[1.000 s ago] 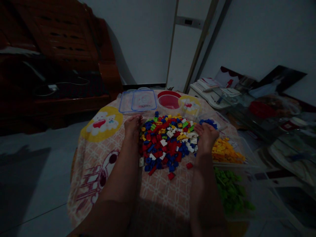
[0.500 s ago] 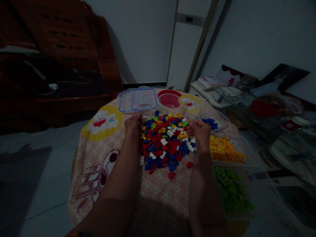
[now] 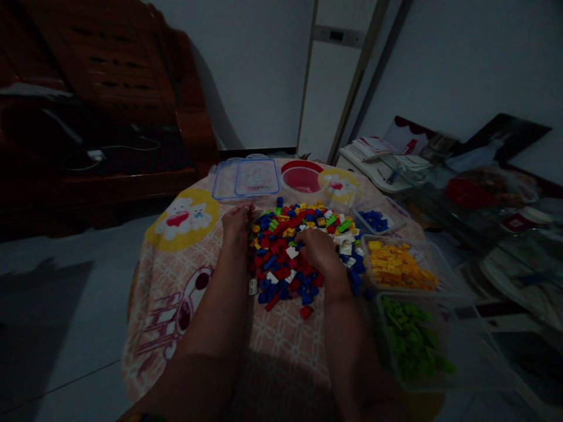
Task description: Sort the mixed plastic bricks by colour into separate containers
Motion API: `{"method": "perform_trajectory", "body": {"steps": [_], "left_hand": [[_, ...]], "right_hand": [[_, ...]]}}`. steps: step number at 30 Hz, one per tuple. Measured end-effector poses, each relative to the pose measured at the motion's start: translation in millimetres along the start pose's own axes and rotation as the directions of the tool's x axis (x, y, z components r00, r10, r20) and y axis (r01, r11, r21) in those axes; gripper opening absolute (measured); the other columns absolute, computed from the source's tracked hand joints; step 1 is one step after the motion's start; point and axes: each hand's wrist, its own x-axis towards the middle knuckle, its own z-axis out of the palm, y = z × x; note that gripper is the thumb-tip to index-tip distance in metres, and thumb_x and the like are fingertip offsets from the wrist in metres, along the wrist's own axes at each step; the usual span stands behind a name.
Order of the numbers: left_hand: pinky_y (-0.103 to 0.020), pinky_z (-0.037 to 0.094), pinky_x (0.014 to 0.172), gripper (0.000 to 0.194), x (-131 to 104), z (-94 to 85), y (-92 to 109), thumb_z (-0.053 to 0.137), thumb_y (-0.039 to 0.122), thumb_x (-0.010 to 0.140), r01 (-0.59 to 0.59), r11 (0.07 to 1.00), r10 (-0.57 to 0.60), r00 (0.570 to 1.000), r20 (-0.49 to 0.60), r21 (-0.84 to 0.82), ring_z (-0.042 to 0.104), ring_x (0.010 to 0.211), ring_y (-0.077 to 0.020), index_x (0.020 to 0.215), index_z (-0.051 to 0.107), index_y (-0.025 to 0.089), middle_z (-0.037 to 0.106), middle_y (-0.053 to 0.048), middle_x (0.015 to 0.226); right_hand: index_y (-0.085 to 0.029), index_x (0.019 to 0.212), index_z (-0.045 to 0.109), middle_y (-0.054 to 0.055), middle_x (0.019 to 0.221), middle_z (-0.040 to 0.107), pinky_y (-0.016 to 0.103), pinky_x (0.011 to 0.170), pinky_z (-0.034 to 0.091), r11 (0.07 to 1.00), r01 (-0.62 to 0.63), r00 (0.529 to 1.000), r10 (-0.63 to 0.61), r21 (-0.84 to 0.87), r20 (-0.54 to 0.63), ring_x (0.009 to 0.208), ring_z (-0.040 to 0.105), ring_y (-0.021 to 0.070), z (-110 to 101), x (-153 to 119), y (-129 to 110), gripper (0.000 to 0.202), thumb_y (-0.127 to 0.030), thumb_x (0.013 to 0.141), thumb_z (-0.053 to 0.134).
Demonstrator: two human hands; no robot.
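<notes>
A pile of mixed red, blue, white, yellow and green bricks (image 3: pixel 281 261) lies in the middle of the round table. At the pile's left edge rests my left hand (image 3: pixel 237 220), its fingers curled together; whatever they may hold is too dark and small to make out. My right hand (image 3: pixel 317 249) is over the middle of the pile with its fingers bent down onto the bricks beside a white one (image 3: pixel 292 252). Its fingertips are partly hidden. To the right are clear boxes of blue bricks (image 3: pixel 373 221), yellow bricks (image 3: pixel 396 266) and green bricks (image 3: pixel 411 337).
Blue-rimmed clear lids (image 3: pixel 257 177) and a red round tub (image 3: pixel 302 177) stand at the table's far edge. A patterned cloth (image 3: pixel 285 346) covers the table. A glass side table with papers (image 3: pixel 372 147) is at the right, a wooden bench (image 3: pixel 193 138) at the left.
My right hand has moved left from the pile's right edge to its middle, uncovering white, green and blue bricks on the right. My left hand has stayed in place.
</notes>
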Motion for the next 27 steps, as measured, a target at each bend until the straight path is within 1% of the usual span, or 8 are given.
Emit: {"method": "perform_trajectory", "body": {"steps": [3,6,10,15,18,22,25,27], "left_hand": [[-0.027,0.051,0.07,0.012,0.0,0.5,0.4,0.062,0.005,0.067,0.002,1.0,-0.002,1.0,-0.003,-0.008,0.06,0.063,-0.0139,0.066,0.067,0.015,0.066,-0.004,0.067],[-0.027,0.051,0.069,0.011,0.7,0.8,0.7,0.064,0.006,0.066,-0.004,1.0,0.004,1.0,0.0,0.003,0.061,0.065,-0.015,0.066,0.067,0.016,0.066,-0.005,0.068],[-0.027,0.052,0.069,0.008,1.5,0.1,-0.2,0.065,0.008,0.065,0.004,1.0,-0.004,1.0,0.006,-0.004,0.061,0.066,-0.0151,0.067,0.067,0.015,0.065,-0.004,0.066],[-0.027,0.052,0.068,0.007,2.4,-1.3,-2.2,0.066,0.009,0.064,-0.026,1.0,0.026,0.999,0.031,0.006,0.061,0.066,-0.0152,0.065,0.066,0.016,0.066,-0.004,0.068],[-0.026,0.052,0.066,0.007,2.7,-0.9,-2.2,0.066,0.01,0.065,-0.029,0.999,0.028,0.999,0.02,0.033,0.062,0.067,-0.0163,0.066,0.066,0.017,0.067,-0.005,0.067],[-0.025,0.052,0.065,0.008,3.3,-0.2,-1.7,0.065,0.009,0.065,-0.027,0.999,0.027,1.0,0.003,0.043,0.062,0.065,-0.0156,0.067,0.067,0.016,0.067,-0.004,0.065],[-0.025,0.052,0.067,0.009,4.4,-0.2,-1.6,0.065,0.007,0.065,-0.011,0.999,0.011,1.0,0.004,0.032,0.061,0.063,-0.014,0.065,0.067,0.016,0.066,-0.004,0.064],[-0.025,0.052,0.067,0.009,5.3,-0.6,-1.9,0.064,0.007,0.066,-0.007,1.0,0.007,1.0,0.008,0.02,0.061,0.063,-0.0135,0.066,0.067,0.015,0.066,-0.003,0.065]], "right_hand": [[-0.025,0.113,0.077,0.01,0.119,0.075,0.032,0.089,0.049,0.999,-0.006,1.0,0.007,-0.044,0.015,0.114,0.068,0.0268,0.9,1.4,-2.9,0.035,-0.014,0.084,0.059],[-0.023,0.103,0.079,0.009,0.112,0.077,0.03,0.084,0.048,1.0,0.019,1.0,-0.019,-0.006,-0.003,0.109,0.068,0.0254,-0.8,2.2,-0.1,0.028,-0.015,0.085,0.058],[-0.018,0.087,0.079,0.007,0.091,0.078,0.025,0.075,0.046,0.98,0.036,0.999,-0.029,0.195,-0.039,0.091,0.071,0.0206,-5.6,0.0,12.1,0.022,-0.016,0.088,0.057],[-0.02,0.089,0.08,0.001,0.08,0.077,0.024,0.074,0.049,0.926,0.034,0.997,-0.005,0.375,-0.078,0.082,0.071,0.0182,-5.5,-4.0,29.0,0.019,-0.014,0.084,0.063],[-0.023,0.097,0.081,0.001,0.095,0.08,0.027,0.085,0.05,0.943,0.055,0.998,-0.037,0.328,-0.06,0.096,0.072,0.0201,-3.4,-3.6,28.0,0.024,-0.013,0.082,0.065],[-0.026,0.106,0.08,0.006,0.116,0.077,0.032,0.095,0.049,0.993,0.009,1.0,-0.009,0.119,-0.005,0.114,0.069,0.0244,-1.4,-1.1,13.4,0.03,-0.014,0.083,0.065],[-0.024,0.107,0.079,0.01,0.117,0.076,0.033,0.093,0.05,1.0,-0.004,1.0,0.004,-0.006,0.0,0.115,0.068,0.0269,-1.2,-0.3,2.7,0.031,-0.014,0.084,0.062],[-0.022,0.102,0.08,0.011,0.113,0.076,0.033,0.09,0.05,1.0,0.004,1.0,-0.004,-0.008,0.0,0.113,0.069,0.0273,-2.0,-0.2,0.2,0.026,-0.015,0.084,0.062]]}}
